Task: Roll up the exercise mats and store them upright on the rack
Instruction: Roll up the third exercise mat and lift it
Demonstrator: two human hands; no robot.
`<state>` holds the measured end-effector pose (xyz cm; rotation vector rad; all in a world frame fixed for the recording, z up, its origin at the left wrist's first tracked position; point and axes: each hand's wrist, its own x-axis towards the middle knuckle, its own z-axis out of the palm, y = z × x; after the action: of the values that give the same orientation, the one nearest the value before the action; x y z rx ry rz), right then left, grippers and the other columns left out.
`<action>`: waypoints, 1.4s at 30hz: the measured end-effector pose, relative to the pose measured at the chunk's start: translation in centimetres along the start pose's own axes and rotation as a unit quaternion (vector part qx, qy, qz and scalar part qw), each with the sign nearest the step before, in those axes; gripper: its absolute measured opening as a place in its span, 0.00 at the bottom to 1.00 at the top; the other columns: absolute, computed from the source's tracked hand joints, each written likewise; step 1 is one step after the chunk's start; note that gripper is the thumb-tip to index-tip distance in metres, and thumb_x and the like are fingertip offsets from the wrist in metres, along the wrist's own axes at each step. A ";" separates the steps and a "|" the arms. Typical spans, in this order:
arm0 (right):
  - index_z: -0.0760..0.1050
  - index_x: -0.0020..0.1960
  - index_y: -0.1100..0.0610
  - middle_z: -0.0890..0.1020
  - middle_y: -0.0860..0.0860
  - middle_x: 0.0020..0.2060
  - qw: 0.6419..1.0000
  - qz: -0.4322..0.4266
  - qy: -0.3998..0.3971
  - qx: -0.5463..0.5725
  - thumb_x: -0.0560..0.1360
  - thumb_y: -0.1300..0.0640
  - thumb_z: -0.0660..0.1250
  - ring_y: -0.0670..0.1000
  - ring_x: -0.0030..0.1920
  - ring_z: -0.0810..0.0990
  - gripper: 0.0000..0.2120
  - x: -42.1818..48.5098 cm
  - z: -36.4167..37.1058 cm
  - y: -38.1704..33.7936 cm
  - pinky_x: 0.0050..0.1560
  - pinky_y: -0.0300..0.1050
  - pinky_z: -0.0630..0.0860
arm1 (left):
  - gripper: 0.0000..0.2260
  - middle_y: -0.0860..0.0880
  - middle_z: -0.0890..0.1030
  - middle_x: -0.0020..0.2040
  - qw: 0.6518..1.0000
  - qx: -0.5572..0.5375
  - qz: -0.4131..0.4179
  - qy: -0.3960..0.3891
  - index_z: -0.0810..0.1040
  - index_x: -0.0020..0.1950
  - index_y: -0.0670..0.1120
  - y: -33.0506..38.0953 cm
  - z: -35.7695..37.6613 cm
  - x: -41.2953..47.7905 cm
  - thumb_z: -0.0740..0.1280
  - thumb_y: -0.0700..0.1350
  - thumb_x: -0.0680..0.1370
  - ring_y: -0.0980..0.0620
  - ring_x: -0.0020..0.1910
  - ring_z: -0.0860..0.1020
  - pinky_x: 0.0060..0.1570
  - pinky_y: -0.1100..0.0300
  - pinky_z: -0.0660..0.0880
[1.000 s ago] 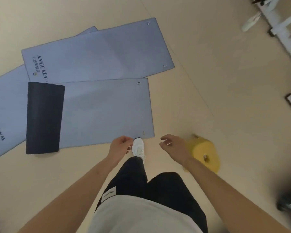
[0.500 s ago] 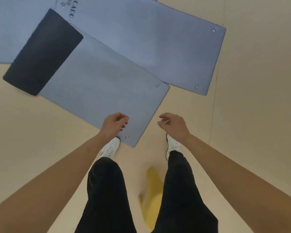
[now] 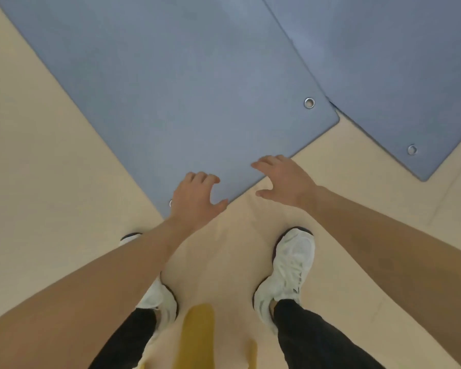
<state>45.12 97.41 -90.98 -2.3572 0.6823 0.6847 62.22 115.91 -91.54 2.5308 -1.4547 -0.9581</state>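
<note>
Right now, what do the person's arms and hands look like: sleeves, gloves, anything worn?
Both arms are bare up to the frame edge, with no sleeve in view. The left hand and right hand wear no gloves; no watch, band or ring shows. Lower down, black trousers and white trainers show.

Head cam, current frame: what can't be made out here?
The rack: nowhere in the head view.
The near blue-grey foam mat: far end cut off by the top edge; its metal corner eyelet is mostly hidden by the left hand.
The second blue-grey mat: cut off by the top and right edges.
The yellow object between the legs: blurred and cut by the bottom edge, so unidentifiable.
Whether the left hand or right hand touches the mat: cannot tell from above.
</note>
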 end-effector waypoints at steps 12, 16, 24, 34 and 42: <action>0.67 0.74 0.51 0.67 0.58 0.74 0.955 -0.158 0.082 -0.239 0.60 0.36 0.78 0.68 0.69 0.68 0.47 9.8 9.0 7.4 0.65 0.63 0.69 | 0.30 0.48 0.80 0.58 0.955 0.191 0.211 0.088 0.80 0.56 0.50 -4.6 11.8 7.7 0.67 0.67 0.61 0.42 0.54 0.78 0.45 0.50 0.75; 0.74 0.68 0.55 0.77 0.59 0.66 0.944 -0.191 0.127 -0.236 0.60 0.45 0.80 0.68 0.62 0.77 0.39 9.6 8.6 7.3 0.57 0.61 0.77 | 0.16 0.51 0.83 0.43 0.952 0.167 0.241 0.087 0.81 0.41 0.49 -2.9 11.0 6.3 0.63 0.58 0.64 0.47 0.38 0.82 0.26 0.59 0.68; 0.83 0.52 0.58 0.84 0.54 0.47 0.921 -0.204 0.296 -0.149 0.74 0.63 0.67 0.60 0.44 0.81 0.09 8.4 2.8 9.2 0.39 0.52 0.81 | 0.12 0.52 0.79 0.30 0.927 0.169 0.250 0.222 0.79 0.35 0.48 -4.5 3.0 4.5 0.59 0.49 0.74 0.47 0.28 0.78 0.27 0.64 0.58; 0.84 0.52 0.53 0.86 0.51 0.42 0.953 -0.144 0.233 -0.131 0.75 0.53 0.74 0.57 0.45 0.83 0.07 2.6 -7.6 -6.8 0.42 0.47 0.71 | 0.26 0.52 0.85 0.48 0.952 0.201 0.163 0.166 0.77 0.59 0.52 -10.7 -11.3 -3.7 0.43 0.57 0.77 0.44 0.45 0.82 0.38 0.55 0.70; 0.83 0.55 0.52 0.78 0.45 0.38 0.951 -0.160 0.243 -0.100 0.79 0.46 0.70 0.49 0.41 0.75 0.11 -3.0 -13.5 -22.5 0.42 0.44 0.68 | 0.14 0.50 0.82 0.43 0.972 0.146 0.111 0.144 0.77 0.56 0.50 -14.9 -22.4 -12.7 0.57 0.57 0.84 0.47 0.41 0.78 0.43 0.51 0.75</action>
<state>60.62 105.19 -71.10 -2.7714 0.4181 0.0239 81.17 128.97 -72.70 2.4807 -1.8418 -0.3456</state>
